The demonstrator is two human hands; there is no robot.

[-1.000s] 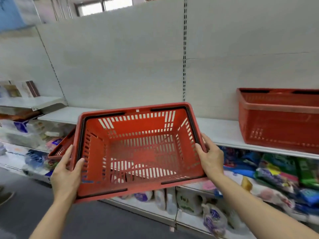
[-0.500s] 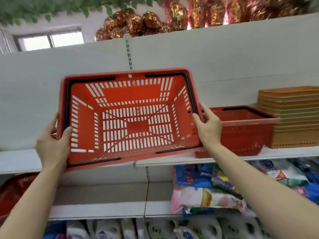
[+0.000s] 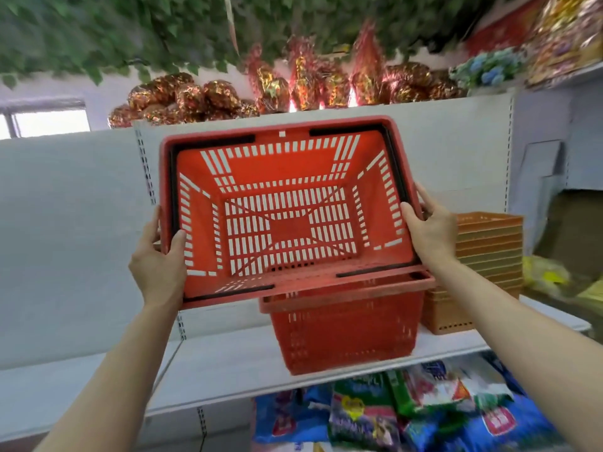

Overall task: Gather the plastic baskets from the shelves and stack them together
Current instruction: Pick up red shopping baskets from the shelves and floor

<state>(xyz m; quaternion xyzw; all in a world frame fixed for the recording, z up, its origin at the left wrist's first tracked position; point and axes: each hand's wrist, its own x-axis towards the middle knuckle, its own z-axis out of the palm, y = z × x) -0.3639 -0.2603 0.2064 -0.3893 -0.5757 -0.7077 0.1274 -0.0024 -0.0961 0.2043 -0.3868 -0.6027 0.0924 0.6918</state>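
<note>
Head view: both hands up holding a red slotted basket [image 3: 287, 220], tilted so its open top faces the camera, inside and floor grid visible, black handles folded against the rim. Left hand [image 3: 160, 265] is the left grip, clamped on the basket's left rim near the lower corner, thumb inside the wall, fingers behind it. Right hand [image 3: 430, 233] is the right grip, clamped on the right rim, thumb over the edge on the inside, fingers wrapped behind. Both forearms bare, reaching up from the bottom corners.

Just below and between the two grips, a second red basket [image 3: 346, 331] stands upright on the white shelf [image 3: 228, 363]. The held basket's lower edge overlaps that basket's rim in the picture, touching or not cannot tell. It is not nested in.

Right of the right grip, just beside the standing basket, a stack of orange trays [image 3: 486, 256] on the same shelf, partly hidden behind the right wrist. Below both grips, under the shelf, colourful packaged goods [image 3: 391, 415]. Above the grips, on top of the white back panel [image 3: 75, 230], foil-wrapped packages [image 3: 293, 89], with green leaf garland [image 3: 130, 31] hanging over them. Far right of the right grip, blurred yellow items and a brown box, too blurred to name
</note>
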